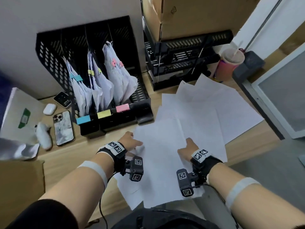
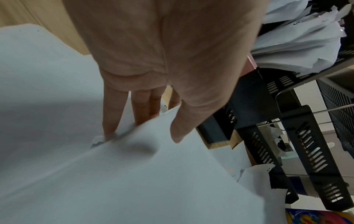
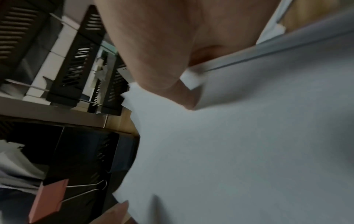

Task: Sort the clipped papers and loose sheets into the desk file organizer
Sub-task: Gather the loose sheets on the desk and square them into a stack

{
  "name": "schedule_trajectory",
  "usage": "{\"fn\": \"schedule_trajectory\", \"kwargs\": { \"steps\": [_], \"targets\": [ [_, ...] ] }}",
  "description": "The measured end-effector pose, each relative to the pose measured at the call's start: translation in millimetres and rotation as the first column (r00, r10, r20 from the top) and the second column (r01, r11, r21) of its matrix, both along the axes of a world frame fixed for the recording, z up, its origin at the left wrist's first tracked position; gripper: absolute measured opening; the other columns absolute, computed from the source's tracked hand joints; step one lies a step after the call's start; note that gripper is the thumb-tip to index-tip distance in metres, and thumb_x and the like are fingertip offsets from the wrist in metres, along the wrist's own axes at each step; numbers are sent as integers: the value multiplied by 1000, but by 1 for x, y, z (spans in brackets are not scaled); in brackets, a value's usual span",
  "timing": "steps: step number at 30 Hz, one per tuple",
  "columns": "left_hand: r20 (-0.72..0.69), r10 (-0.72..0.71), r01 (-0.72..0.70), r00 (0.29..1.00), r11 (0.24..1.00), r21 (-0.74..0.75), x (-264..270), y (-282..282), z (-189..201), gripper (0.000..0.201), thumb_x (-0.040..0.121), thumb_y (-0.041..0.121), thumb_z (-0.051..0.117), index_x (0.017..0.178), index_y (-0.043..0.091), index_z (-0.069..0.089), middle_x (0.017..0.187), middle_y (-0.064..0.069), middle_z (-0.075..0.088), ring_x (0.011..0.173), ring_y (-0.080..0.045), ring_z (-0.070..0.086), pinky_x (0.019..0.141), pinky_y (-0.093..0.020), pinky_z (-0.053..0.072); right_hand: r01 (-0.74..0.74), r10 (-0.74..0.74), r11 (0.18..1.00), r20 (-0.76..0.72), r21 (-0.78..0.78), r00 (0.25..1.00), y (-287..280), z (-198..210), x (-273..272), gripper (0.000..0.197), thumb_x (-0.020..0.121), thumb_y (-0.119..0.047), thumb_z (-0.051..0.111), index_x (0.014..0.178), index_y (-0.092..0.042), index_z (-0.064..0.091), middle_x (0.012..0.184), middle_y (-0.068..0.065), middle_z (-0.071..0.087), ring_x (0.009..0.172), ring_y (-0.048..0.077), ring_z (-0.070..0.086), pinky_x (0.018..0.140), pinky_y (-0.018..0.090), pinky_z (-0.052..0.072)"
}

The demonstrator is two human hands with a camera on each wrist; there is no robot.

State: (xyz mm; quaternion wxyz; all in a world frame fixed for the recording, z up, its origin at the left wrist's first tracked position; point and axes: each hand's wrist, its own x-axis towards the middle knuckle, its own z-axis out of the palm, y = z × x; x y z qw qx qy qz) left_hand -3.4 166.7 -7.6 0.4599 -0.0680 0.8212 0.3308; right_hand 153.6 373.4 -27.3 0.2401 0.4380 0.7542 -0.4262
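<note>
- The clipped part of the job looks done: the black file organizer [image 1: 92, 66] in the upper left of the head view holds 3 groups of clipped papers [image 1: 99, 80], one with blue clips, one yellow, one pink, each behind a matching coloured label [image 1: 103, 114] on its front edge.
- The 4th slot, rightmost in the organizer, appears to hold nothing, so I judge it is meant for the loose sheets.
- The loose sheets [image 1: 206, 109] are left: they lie fanned over the worktop [image 1: 69, 156] from the centre to the right of the head view, overlapping, none in the organizer.
- The left hand [image 1: 130, 141] sits at the left edge of the nearest sheets; in the left wrist view its fingers [image 2: 114, 112] go under a lifted sheet edge with the thumb on top, a pinching grip on the paper.
- The right hand [image 1: 189, 147] is at the sheets' right side, thumb over the edge, fingers hidden beneath; it seems clamped on the sheets.
- Both forearms reach forward from the lower frame, roughly parallel.
</note>
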Motion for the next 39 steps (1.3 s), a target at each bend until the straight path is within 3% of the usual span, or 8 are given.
{"fn": "schedule_trajectory", "kwargs": {
  "steps": [6, 10, 13, 19, 25, 30, 35, 39],
  "targets": [
    [-33, -29, 28, 999, 999, -26, -1, 20, 6, 15, 91, 15, 64, 81, 13, 54, 94, -13, 64, 109, -32, 67, 89, -50, 58, 35, -24, 996, -142, 78, 990, 31, 30, 1, 46, 88, -10, 53, 132, -9, 41, 123, 5, 53, 111, 29, 55, 88, 26, 41],
    [-52, -117, 116, 992, 993, -25, 1, 48, 6, 18, 92, 15, 62, 77, 16, 53, 96, -13, 62, 94, -30, 62, 88, -44, 55, 62, -38, 969, -104, 240, 994, 97, 48, 10, 28, 88, -4, 47, 109, 2, 63, 115, 18, 65, 98, 32, 60, 84, 29, 46],
    [-66, -169, 168, 983, 986, -22, 6, 69, 3, 9, 90, 19, 66, 97, 15, 61, 103, -11, 64, 91, -26, 61, 89, -41, 55, 161, -156, 936, -40, 313, 987, 139, 47, 21, 26, 90, -2, 45, 108, 10, 59, 116, 25, 61, 89, 31, 55, 77, 29, 42],
    [-99, -249, 238, 963, 965, -112, 7, 100, -14, 63, 85, 20, 73, 139, 5, 45, 126, -13, 58, 109, -30, 62, 96, -41, 55, 172, -205, 956, 121, 239, 971, 174, 18, 28, 38, 91, -12, 43, 127, -2, 45, 128, 20, 49, 111, 33, 51, 83, 32, 37],
    [-170, -269, 233, 948, 951, -206, 6, 110, -27, 60, 84, 14, 72, 134, 5, 40, 104, -10, 61, 91, -26, 59, 86, -34, 51, 151, -154, 967, -2, 203, 988, 178, 2, 25, 33, 88, -7, 46, 120, -8, 38, 97, 11, 48, 81, 24, 47, 62, 30, 36],
    [-200, -288, 242, 936, 944, -226, 2, 114, -35, 52, 89, 5, 64, 136, 4, 44, 123, -18, 63, 107, -32, 63, 82, -29, 44, 99, -82, 953, -72, 286, 994, 186, 0, 15, 35, 83, -12, 50, 117, -13, 52, 104, 8, 63, 92, 32, 60, 72, 28, 43],
    [-216, -229, 201, 949, 969, -142, 1, 110, -37, 23, 88, 4, 61, 106, 12, 49, 73, 3, 58, 81, -23, 56, 56, -21, 40, 47, 13, 915, -145, 401, 989, 199, 18, 2, 14, 86, -7, 47, 88, -10, 60, 72, 2, 57, 71, 29, 52, 62, 25, 39],
    [-225, -204, 183, 953, 977, -111, -3, 107, -37, 28, 89, 6, 59, 116, 14, 59, 91, -7, 67, 92, -29, 64, 72, -26, 46, 10, 90, 903, -211, 430, 973, 212, 34, -13, 21, 88, -4, 47, 92, -16, 64, 81, 7, 59, 75, 33, 51, 69, 25, 38]
  ]
}}
